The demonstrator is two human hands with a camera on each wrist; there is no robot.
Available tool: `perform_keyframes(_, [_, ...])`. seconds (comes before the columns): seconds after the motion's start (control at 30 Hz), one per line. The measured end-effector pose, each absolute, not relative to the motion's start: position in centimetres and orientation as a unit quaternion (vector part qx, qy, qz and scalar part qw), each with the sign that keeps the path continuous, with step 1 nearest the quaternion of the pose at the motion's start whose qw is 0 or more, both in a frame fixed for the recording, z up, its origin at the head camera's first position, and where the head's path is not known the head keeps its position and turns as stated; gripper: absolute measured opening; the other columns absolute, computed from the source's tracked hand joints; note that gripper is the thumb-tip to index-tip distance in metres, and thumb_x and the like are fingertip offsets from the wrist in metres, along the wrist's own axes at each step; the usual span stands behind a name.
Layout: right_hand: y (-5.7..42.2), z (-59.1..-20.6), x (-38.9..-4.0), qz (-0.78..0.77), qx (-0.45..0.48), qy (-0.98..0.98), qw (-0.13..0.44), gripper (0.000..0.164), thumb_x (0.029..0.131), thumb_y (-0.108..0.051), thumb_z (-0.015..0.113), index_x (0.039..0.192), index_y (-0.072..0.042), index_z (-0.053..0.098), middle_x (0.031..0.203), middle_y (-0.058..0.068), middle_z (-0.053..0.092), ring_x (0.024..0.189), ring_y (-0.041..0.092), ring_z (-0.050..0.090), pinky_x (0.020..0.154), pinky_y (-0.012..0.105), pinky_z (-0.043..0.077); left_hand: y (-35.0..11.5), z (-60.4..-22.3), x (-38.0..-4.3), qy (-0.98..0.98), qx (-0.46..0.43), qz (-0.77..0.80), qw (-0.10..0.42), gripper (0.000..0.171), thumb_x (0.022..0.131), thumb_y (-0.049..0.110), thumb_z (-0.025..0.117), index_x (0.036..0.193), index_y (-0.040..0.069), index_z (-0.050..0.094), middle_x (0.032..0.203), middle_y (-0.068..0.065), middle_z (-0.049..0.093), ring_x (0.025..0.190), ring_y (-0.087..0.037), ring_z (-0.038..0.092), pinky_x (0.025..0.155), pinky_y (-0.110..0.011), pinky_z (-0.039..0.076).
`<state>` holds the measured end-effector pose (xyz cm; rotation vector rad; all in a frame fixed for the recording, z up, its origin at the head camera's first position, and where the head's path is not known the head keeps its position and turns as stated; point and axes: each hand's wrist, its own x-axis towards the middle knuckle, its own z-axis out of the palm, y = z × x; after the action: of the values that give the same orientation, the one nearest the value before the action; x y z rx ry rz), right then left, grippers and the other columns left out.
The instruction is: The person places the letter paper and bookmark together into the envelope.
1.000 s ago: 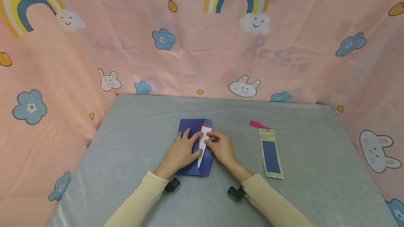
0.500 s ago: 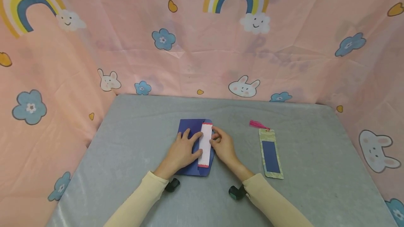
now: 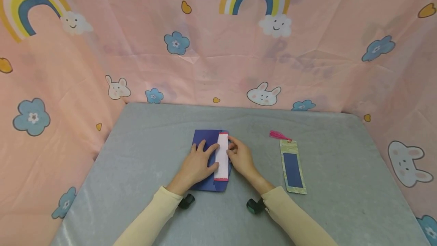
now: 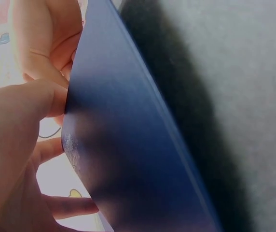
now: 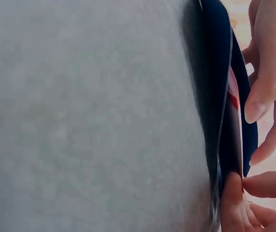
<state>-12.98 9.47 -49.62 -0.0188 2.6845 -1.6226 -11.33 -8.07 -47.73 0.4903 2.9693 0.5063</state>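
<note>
A dark blue folder (image 3: 205,139) lies on the grey table (image 3: 143,143), with a white strip with red ends (image 3: 223,155) along its right side. My left hand (image 3: 199,163) lies flat on the folder with fingers spread, the fingertips touching the strip's left edge. My right hand (image 3: 240,156) pinches the strip's right edge at the folder's border. In the right wrist view, the thumb (image 5: 232,198) and fingers (image 5: 266,92) close on the blue layers (image 5: 217,96), with red and white showing between them. The left wrist view is filled by the blue cover (image 4: 138,145).
A patterned bookmark (image 3: 293,166) with a blue panel and a pink tassel (image 3: 278,135) lies to the right of my hands. Pink cartoon-print cloth (image 3: 218,48) walls in the table at the back and on both sides.
The white strip showed as a narrow wedge a second ago and now lies flat at full width. My right hand moved slightly right to its edge. The left hand stayed put.
</note>
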Motion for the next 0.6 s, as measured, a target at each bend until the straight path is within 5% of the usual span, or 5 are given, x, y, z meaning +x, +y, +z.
perform_keyframes(0.6, [9.77, -49.59, -12.25, -0.547, -0.004, 0.834, 0.063, 0.064, 0.082, 0.001, 0.073, 0.142, -0.002, 0.051, 0.088, 0.013, 0.069, 0.06, 0.009, 0.061, 0.056, 0.026, 0.054, -8.01, -47.71, -11.49, 0.974, 0.158, 0.153, 0.05, 0.06, 0.09, 0.044, 0.065, 0.146, 0.032, 0.047, 0.15, -0.026, 0.045, 0.131, -0.059, 0.045, 0.092, -0.065, 0.05])
